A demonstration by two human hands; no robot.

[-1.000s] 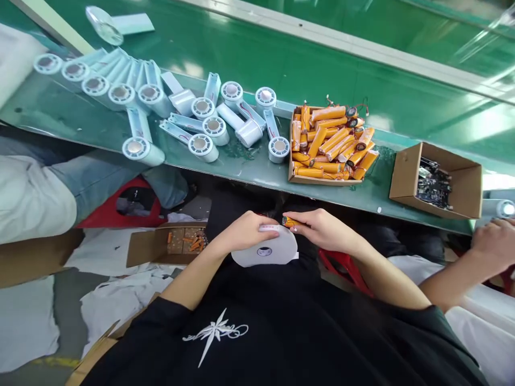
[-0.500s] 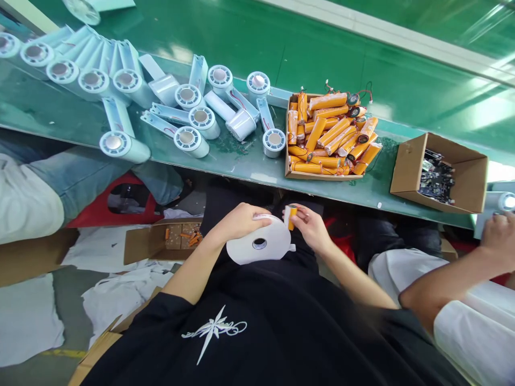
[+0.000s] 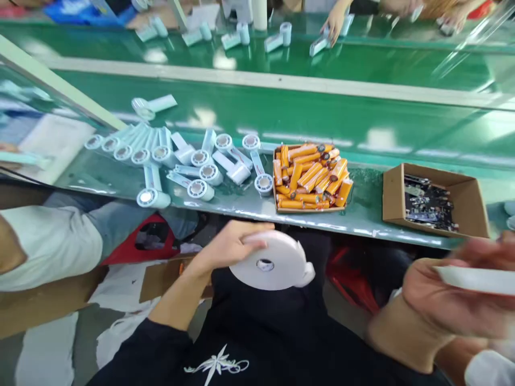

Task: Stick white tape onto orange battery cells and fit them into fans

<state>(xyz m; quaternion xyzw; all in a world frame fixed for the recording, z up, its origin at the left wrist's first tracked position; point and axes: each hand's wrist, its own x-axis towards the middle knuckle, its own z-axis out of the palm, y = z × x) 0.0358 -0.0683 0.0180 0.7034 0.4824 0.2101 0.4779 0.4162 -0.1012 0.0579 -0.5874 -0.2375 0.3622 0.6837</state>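
My left hand (image 3: pixel 237 246) grips the upper left rim of a large white tape roll (image 3: pixel 281 262) in front of my black shirt. A loose tape end (image 3: pixel 308 274) curls at the roll's right side. Far to the right and close to the camera, my right hand (image 3: pixel 454 300) is closed round a white strip (image 3: pixel 478 280) with a reddish lower edge. Motion smears its fingers. Orange wrapped battery packs (image 3: pixel 311 174) fill a cardboard box (image 3: pixel 309 210) on the green bench (image 3: pixel 241 206).
Pale blue devices with round ends (image 3: pixel 199 189) crowd the bench's left part. A carton (image 3: pixel 392 195) of circuit boards (image 3: pixel 430 203) stands at the right. Beyond the belt (image 3: pixel 281 112), a person's hand (image 3: pixel 336 21) touches a device. People in white sleeves sit on both sides.
My right hand has moved away from the roll, far right and nearer the camera. The orange pack it held is no longer recognisable. The view has tilted up, showing the belt's far side.
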